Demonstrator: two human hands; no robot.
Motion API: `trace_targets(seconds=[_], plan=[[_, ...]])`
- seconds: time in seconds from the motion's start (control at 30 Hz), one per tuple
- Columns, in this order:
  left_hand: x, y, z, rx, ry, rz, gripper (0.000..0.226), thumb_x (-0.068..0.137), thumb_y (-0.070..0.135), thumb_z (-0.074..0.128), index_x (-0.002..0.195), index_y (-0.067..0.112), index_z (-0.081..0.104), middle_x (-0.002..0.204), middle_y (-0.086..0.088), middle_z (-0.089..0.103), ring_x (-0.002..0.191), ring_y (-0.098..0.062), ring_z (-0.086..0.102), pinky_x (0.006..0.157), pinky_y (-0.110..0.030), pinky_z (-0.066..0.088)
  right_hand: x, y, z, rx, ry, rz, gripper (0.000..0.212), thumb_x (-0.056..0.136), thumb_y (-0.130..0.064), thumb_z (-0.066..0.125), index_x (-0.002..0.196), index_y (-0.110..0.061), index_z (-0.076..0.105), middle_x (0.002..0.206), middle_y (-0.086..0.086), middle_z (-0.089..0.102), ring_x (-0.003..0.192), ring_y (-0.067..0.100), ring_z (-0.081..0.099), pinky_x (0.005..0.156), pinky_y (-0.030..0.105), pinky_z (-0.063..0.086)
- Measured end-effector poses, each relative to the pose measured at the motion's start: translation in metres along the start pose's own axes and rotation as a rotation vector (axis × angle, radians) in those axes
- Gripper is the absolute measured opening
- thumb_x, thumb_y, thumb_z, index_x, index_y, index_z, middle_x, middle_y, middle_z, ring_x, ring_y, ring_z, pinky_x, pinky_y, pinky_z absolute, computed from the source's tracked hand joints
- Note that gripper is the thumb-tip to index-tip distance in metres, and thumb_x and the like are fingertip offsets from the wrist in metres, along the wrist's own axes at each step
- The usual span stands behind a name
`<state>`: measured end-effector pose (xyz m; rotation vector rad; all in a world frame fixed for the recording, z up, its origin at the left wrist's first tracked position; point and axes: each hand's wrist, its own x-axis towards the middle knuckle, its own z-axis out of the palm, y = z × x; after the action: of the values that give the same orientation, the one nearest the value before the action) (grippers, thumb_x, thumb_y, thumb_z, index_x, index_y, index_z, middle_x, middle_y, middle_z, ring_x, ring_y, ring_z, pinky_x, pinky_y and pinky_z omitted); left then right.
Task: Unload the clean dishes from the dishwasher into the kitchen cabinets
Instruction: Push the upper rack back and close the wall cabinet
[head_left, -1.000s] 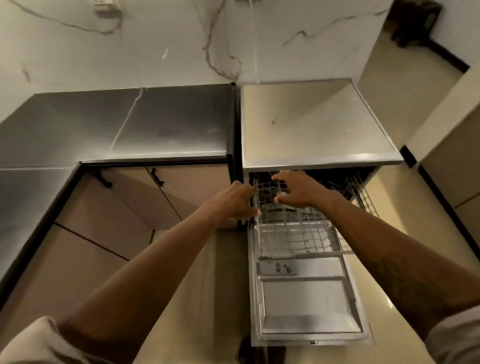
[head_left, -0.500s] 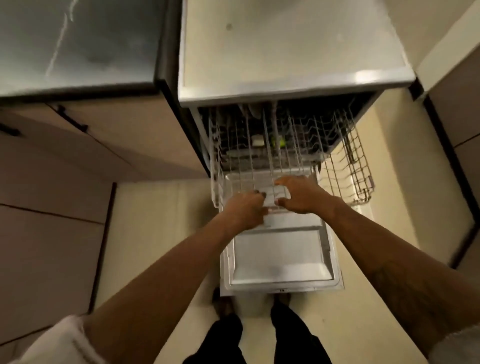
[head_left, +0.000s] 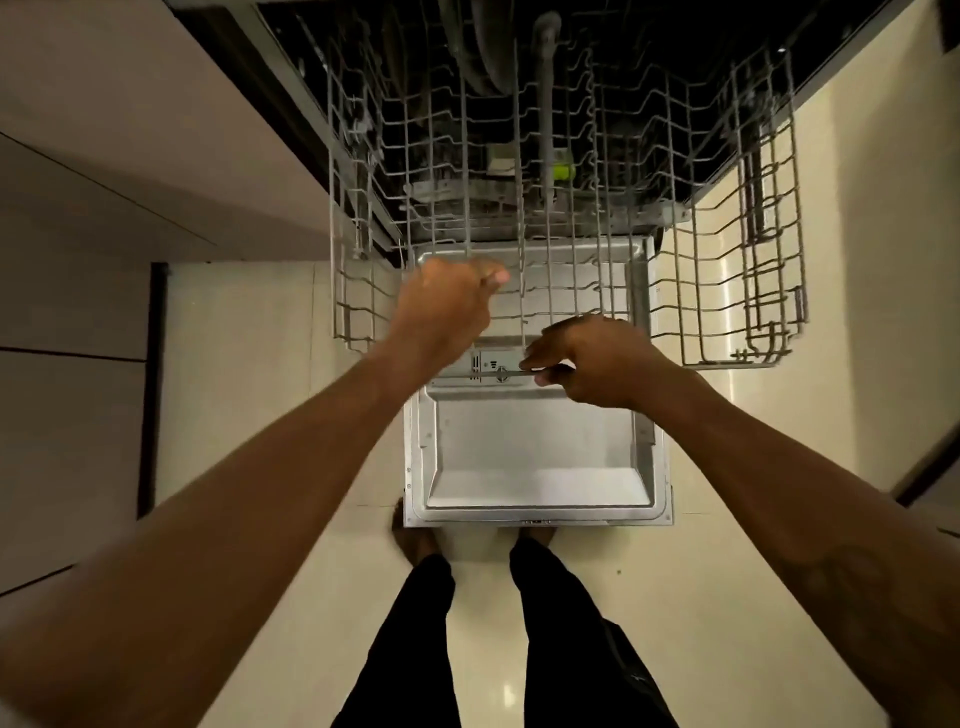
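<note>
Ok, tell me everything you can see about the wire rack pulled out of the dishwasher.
The wire rack is a grey coated-wire basket with a grid floor, rows of upright tines and raised side walls. It sits roughly level, slid out above the open door. Its pulled-out part looks empty. The left hand grips its front wires, and the right hand pinches its front rail.

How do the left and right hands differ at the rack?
The left hand fists round rack wires farther in; the right hand sits nearer, at the front rim. The left hand is fully curled; the right hand pinches the rim with thumb and fingertips. Both hold the rack.
</note>
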<state>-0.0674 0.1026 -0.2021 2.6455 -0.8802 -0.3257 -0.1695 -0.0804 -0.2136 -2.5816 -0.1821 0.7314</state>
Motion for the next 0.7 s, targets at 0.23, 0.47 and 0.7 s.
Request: trace_targets(seconds=[0.23,0.47,0.7], plan=[[0.007,-0.007,0.007,0.073,-0.359,0.064,0.027,0.1,0.045,0.055,0.119,0.04,0.073,0.091,0.003,0.077,0.084,-0.022,0.068,0.073,-0.032,0.051,0.027,0.018,-0.004,-0.291,0.178,-0.205,0.032,0.091,-0.02,0.059,0.117,-0.036,0.07,0.101,-0.009,0.075,0.089,0.025,0.07,0.068,0.035,0.055],[0.042,-0.02,0.012,0.033,-0.172,0.099,0.026,0.099,0.021,0.057,0.116,0.032,0.075,0.097,0.002,0.078,0.071,-0.018,0.068,0.071,-0.035,0.059,0.06,0.051,-0.02,-0.289,0.559,-0.232,0.037,0.094,-0.014,0.058,0.126,-0.03,0.069,0.088,0.003,0.076,0.064,0.029,0.068,0.054,0.034,0.053],[0.13,-0.036,0.009,0.09,0.094,0.015,0.032,0.094,0.007,0.055,0.112,0.022,0.077,0.096,-0.009,0.077,0.092,-0.032,0.072,0.082,-0.041,0.059,0.14,0.074,-0.063,-0.112,0.631,-0.08,0.045,0.097,-0.031,0.036,0.128,-0.03,0.068,0.104,0.008,0.077,0.085,0.035,0.072,0.07,0.045,0.059]])
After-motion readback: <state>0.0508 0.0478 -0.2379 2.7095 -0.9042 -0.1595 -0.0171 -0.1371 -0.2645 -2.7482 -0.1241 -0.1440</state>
